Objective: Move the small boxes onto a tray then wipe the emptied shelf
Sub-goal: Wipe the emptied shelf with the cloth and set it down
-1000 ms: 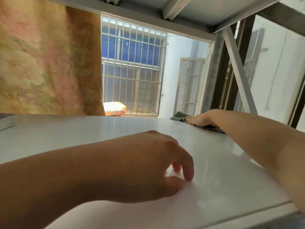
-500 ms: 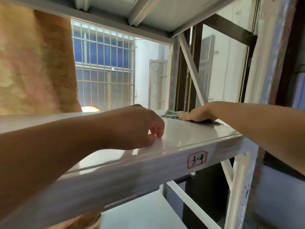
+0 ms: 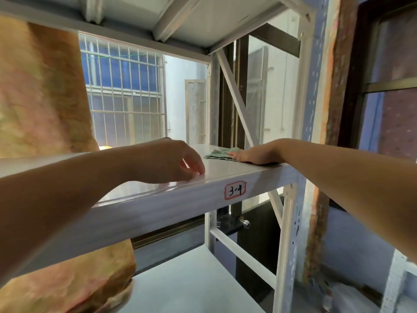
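Note:
The white metal shelf (image 3: 225,169), labelled "3-4" (image 3: 235,190) on its front beam, has no boxes on it. A crumpled green cloth (image 3: 215,154) lies near its right end. My right hand (image 3: 255,154) lies flat on the cloth, palm down, pressing it against the shelf. My left hand (image 3: 167,161) rests at the shelf's front edge with its fingers loosely curled, their tips touching the surface, and holds nothing. No tray or small boxes are in view.
A lower white shelf (image 3: 191,279) sits beneath. The rack's right upright (image 3: 291,222) and a diagonal brace (image 3: 234,96) stand beside my right hand. An orange patterned curtain (image 3: 40,98) hangs at the left, behind it a barred window (image 3: 126,98). Another shelf (image 3: 191,16) is overhead.
The view has dropped and pulled back, so the shelf's front beam and the lower shelf now show. My left hand has come back to the front edge. My right hand stays on the cloth.

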`<state>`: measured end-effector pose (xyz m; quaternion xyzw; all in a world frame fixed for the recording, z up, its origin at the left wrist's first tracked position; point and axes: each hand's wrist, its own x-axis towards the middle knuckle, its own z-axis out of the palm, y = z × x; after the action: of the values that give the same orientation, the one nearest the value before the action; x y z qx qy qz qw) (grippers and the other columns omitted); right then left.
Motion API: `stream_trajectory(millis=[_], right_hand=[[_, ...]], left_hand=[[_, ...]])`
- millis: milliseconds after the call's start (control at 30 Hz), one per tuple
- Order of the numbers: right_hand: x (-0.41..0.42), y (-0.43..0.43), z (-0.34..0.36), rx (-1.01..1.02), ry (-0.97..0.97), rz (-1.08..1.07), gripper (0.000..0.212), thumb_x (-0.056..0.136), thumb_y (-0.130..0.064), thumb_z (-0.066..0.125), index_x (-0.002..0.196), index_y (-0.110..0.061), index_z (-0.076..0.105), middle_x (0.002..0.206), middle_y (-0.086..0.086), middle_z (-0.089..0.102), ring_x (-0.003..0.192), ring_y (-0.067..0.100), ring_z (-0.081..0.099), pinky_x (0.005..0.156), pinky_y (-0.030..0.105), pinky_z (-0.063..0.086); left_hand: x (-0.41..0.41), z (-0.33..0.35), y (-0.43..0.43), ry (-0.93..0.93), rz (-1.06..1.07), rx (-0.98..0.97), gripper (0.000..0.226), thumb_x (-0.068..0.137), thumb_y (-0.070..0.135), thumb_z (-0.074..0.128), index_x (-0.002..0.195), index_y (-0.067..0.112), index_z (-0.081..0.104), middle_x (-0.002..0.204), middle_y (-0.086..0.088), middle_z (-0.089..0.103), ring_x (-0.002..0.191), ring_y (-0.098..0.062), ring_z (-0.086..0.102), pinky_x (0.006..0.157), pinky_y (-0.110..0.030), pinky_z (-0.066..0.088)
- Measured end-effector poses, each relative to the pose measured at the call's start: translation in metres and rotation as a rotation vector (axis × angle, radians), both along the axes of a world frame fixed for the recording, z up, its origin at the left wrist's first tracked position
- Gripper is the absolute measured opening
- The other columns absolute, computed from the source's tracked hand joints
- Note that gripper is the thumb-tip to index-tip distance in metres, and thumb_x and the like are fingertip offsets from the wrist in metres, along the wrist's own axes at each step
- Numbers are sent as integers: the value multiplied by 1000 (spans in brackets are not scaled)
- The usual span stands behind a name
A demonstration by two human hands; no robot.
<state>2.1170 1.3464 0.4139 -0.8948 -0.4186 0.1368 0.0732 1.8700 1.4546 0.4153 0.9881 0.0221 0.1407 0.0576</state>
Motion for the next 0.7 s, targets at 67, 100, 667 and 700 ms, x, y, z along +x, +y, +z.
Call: stream_trajectory(millis=[67, 100, 667, 700], right_hand=[[-5, -4, -1, 13, -3, -12, 65, 85, -73, 21, 144, -46, 23, 122, -1, 52, 115, 17, 48, 101, 36, 29], [-7, -5, -1, 16, -5, -16, 67, 84, -73, 22, 144, -45, 24, 125, 1, 52, 117, 17, 48, 103, 37, 29], [-79, 5, -1, -19, -17, 168, 52, 93, -62, 19, 144, -53, 8, 128, -1, 50, 109, 17, 58, 101, 35, 40], [-85, 8, -1, -20, -10, 198, 52, 94, -61, 18, 144, -52, 6, 132, 1, 48, 109, 17, 60, 102, 35, 42]], left_hand=[[0, 0, 0, 8, -6, -11, 21, 87, 21, 61, 105, 30, 69, 92, 28, 60, 85, 4, 60, 79, -7, 40], [-1, -1, 0, 9, -10, -13, 21, 87, 22, 61, 105, 30, 69, 92, 27, 60, 86, 3, 61, 78, -6, 40], [-14, 19, 17, 198, -75, -196, 21, 81, 21, 68, 83, 43, 68, 96, 25, 68, 87, 12, 62, 86, -22, 51], [-17, 20, 19, 200, -68, -190, 22, 80, 21, 69, 82, 43, 68, 93, 27, 68, 87, 10, 62, 87, -24, 51]])
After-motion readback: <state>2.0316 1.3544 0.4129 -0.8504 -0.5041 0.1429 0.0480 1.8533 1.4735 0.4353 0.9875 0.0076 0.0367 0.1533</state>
